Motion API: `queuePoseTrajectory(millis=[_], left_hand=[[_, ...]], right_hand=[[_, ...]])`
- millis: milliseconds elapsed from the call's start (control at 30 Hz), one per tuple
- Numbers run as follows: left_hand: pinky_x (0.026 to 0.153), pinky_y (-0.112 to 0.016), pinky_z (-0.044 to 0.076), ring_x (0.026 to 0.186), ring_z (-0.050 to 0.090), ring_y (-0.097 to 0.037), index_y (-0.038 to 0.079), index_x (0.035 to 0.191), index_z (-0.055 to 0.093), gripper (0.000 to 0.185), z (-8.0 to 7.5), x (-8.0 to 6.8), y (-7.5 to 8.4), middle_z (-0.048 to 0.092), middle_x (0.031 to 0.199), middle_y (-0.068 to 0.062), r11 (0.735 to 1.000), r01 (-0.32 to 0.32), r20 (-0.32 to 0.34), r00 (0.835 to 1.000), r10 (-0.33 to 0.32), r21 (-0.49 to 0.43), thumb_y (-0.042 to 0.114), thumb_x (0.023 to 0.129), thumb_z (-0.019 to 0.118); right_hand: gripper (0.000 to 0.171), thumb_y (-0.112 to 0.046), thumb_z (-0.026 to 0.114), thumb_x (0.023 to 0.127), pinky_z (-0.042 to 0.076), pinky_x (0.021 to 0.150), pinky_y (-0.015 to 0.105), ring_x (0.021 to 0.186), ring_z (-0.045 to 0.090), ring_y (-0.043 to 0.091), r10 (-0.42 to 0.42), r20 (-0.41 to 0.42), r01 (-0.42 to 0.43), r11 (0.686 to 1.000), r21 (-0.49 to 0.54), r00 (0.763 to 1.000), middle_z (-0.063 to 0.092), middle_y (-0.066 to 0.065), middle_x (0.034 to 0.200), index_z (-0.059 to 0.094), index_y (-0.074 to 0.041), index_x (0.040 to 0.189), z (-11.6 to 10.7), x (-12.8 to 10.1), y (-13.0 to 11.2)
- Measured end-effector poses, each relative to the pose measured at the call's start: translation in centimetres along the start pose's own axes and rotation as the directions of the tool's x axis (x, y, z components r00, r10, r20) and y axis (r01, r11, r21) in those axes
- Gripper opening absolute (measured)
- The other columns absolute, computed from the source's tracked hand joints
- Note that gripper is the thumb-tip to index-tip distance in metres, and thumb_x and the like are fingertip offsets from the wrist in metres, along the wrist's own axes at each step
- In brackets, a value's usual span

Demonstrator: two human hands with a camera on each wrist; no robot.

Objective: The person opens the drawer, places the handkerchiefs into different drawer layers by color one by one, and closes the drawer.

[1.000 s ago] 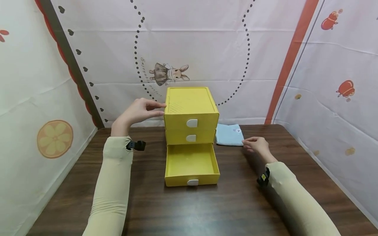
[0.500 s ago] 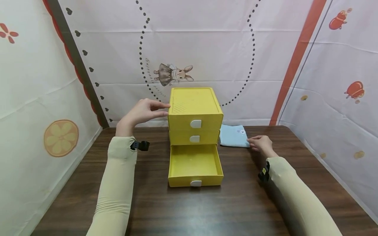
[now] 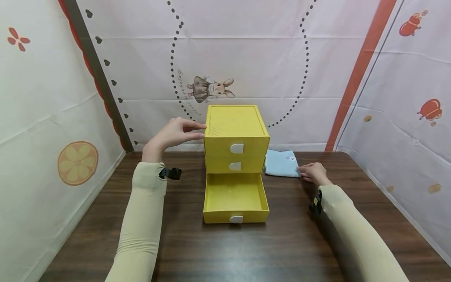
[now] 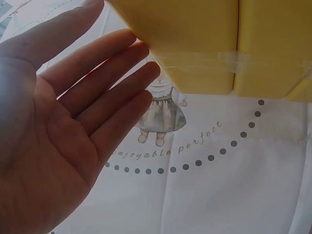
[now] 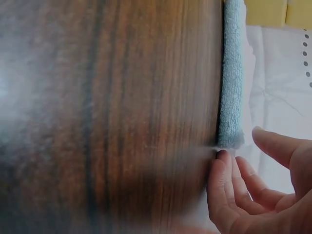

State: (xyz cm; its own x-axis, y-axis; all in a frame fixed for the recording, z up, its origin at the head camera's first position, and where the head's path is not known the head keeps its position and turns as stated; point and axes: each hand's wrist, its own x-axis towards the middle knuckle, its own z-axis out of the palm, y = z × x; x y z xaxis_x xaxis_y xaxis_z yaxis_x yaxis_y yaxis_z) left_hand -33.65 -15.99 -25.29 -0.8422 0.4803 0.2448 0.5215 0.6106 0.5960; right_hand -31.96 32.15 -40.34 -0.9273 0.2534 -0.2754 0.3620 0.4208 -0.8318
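Note:
A yellow three-drawer box [image 3: 232, 121] stands upright on the table, its bottom drawer [image 3: 234, 194] pulled out toward me. My left hand [image 3: 172, 135] is at the box's upper left edge, fingertips at its side. The left wrist view shows those fingers fairly straight, the palm facing the camera. A folded light blue towel [image 3: 281, 163] lies to the right of the box. At its near right corner is my right hand [image 3: 313, 172]. In the right wrist view, the right thumb [image 5: 275, 144] stands apart from the towel, while the fingertips [image 5: 223, 158] are at its end, close to the table.
The dark wood table [image 3: 225, 250] stretches in front of the box. A printed white cloth [image 3: 267, 58] hangs behind and along both sides. White tabs [image 3: 237, 148] mark the drawer fronts.
The head view has turned slightly left, so everything sits farther right in it. Both hands keep nearly the same places beside the box and the towel.

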Motion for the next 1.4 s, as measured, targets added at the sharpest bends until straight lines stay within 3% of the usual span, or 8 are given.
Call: queuePoseTrajectory(millis=[233,533,700,1033,1167,1300,1400], left_hand=[[0.088,-0.037,0.051,0.102,0.063,-0.013,0.025,0.12,0.067,0.044,0.8,0.7,0.3,0.066,0.12,0.002,0.999,-0.031,0.015,0.999,0.031,-0.011,0.048,0.083,0.069],[0.09,-0.037,0.05,0.104,0.062,-0.013,0.026,0.12,0.067,0.042,0.7,1.0,0.4,0.065,0.122,0.002,1.0,-0.028,0.016,0.999,0.028,-0.003,0.047,0.083,0.069],[0.089,-0.037,0.051,0.103,0.062,-0.013,0.026,0.12,0.067,0.042,0.7,1.0,0.5,0.066,0.121,0.001,1.0,-0.026,0.015,1.0,0.026,-0.003,0.046,0.084,0.069],[0.092,-0.039,0.05,0.107,0.062,-0.014,0.026,0.121,0.066,0.045,0.1,0.5,0.3,0.065,0.123,0.001,1.0,-0.014,0.008,1.0,0.014,0.001,0.049,0.082,0.069],[0.091,-0.039,0.05,0.107,0.062,-0.015,0.026,0.121,0.066,0.045,-0.1,0.2,0.2,0.064,0.123,0.0,1.0,-0.009,0.008,1.0,0.009,0.004,0.048,0.083,0.069],[0.091,-0.039,0.05,0.106,0.062,-0.014,0.026,0.12,0.067,0.042,-0.2,0.0,0.2,0.065,0.123,0.001,1.0,-0.003,0.003,1.0,0.003,0.003,0.045,0.083,0.07],[0.09,-0.038,0.05,0.105,0.062,-0.014,0.026,0.12,0.067,0.042,-0.2,-0.2,0.2,0.065,0.122,0.001,1.0,-0.003,-0.001,1.0,0.003,0.006,0.046,0.083,0.07]], right_hand=[[0.052,-0.021,0.064,0.09,0.055,0.074,0.022,0.069,0.058,-0.004,0.02,-0.004,-0.02,1.0,0.015,1.0,0.054,0.015,0.119,0.051,0.011,0.129,-0.8,-0.2,0.6],[0.05,-0.022,0.065,0.089,0.055,0.082,0.027,0.083,0.057,0.006,-0.003,-0.028,0.002,0.999,-0.045,1.0,0.045,0.025,0.135,0.055,0.008,0.128,-0.6,0.1,0.6],[0.049,-0.024,0.067,0.088,0.054,0.077,0.026,0.088,0.056,0.012,0.002,-0.036,-0.005,0.998,-0.067,0.999,0.052,0.02,0.124,0.058,0.007,0.125,-0.6,0.4,0.6],[0.051,-0.024,0.067,0.088,0.05,0.065,0.019,0.073,0.052,0.007,-0.007,0.0,0.007,0.997,-0.07,1.0,0.061,0.01,0.107,0.056,0.006,0.128,-0.2,1.3,0.0],[0.05,-0.021,0.068,0.087,0.049,0.063,0.018,0.071,0.05,0.008,0.016,-0.009,-0.017,0.999,-0.049,1.0,0.06,0.004,0.097,0.057,0.005,0.127,0.1,1.7,-0.1],[0.048,-0.018,0.069,0.086,0.049,0.061,0.019,0.07,0.05,0.008,0.031,-0.011,-0.031,0.999,-0.034,0.999,0.059,0.006,0.098,0.057,0.005,0.127,0.5,2.0,-0.1],[0.045,-0.017,0.068,0.086,0.048,0.059,0.02,0.065,0.049,0.008,0.035,0.0,-0.035,0.999,-0.036,0.999,0.058,0.004,0.088,0.059,0.008,0.123,0.5,2.2,-0.2]])
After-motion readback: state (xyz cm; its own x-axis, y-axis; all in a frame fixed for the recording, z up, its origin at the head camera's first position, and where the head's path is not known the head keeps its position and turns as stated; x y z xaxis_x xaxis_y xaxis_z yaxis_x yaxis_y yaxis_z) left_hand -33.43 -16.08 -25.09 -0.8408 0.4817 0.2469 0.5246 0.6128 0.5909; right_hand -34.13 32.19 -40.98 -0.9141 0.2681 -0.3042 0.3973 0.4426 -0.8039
